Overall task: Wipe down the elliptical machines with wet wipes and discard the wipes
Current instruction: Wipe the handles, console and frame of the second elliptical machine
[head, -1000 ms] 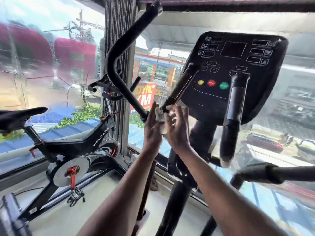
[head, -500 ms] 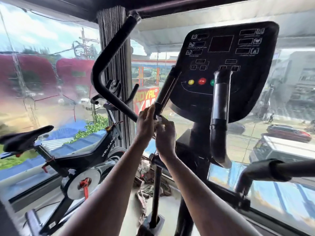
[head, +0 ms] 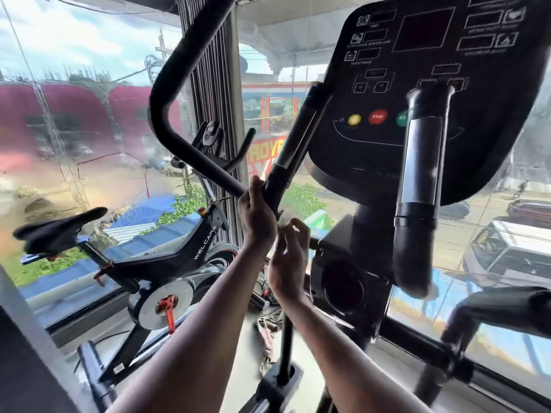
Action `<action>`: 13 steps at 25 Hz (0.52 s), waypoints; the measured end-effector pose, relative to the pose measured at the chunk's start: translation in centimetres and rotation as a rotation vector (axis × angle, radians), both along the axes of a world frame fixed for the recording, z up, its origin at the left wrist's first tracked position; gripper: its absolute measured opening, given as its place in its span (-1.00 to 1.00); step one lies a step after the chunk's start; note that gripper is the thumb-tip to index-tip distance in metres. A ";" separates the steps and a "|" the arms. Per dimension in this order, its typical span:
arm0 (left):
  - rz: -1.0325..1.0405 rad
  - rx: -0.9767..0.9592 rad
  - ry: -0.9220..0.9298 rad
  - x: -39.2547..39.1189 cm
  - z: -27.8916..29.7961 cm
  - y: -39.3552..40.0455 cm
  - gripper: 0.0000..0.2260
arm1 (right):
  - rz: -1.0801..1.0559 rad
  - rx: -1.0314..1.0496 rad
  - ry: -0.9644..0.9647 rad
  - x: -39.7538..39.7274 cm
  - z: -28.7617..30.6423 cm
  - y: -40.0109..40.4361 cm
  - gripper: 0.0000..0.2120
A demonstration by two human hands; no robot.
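Wiping went best, I judged, with my left hand (head: 258, 216) gripping the black tubular handlebar (head: 277, 180) while my right hand (head: 287, 257), at five o'clock, pinched the crumpled white wet wipe (head: 284, 220) firmly.

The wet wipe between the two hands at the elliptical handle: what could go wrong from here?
1. The wet wipe is a small bunched piece, pinched by the right hand just below the handle. It may slip and fall to the floor, where rags already lie.
2. The left hand curls around the handle's lower end and covers it, so that part may go unwiped.
3. The console is close above; a wet wipe could press its buttons by accident.
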State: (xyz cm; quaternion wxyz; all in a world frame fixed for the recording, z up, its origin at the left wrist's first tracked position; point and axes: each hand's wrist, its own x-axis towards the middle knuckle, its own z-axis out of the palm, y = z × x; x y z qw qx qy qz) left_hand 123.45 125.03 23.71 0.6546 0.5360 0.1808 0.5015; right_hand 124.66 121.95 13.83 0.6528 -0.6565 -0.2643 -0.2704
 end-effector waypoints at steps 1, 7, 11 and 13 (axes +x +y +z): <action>0.004 -0.012 0.002 0.2 -0.1 0.1 -0.61 | -0.015 -0.032 0.049 2.1 -1.3 0.4 -0.82; 0.102 0.011 0.012 0.8 -0.7 0.0 -0.64 | -0.022 -0.350 0.528 5.6 -1.3 2.0 -0.52; 0.094 0.013 0.030 0.7 -1.0 0.6 -0.67 | -0.031 -0.392 0.320 4.9 -3.0 2.0 -0.48; 0.072 0.084 0.056 0.1 -0.7 0.4 -0.63 | 0.059 -0.478 0.541 6.4 -2.3 1.0 -0.51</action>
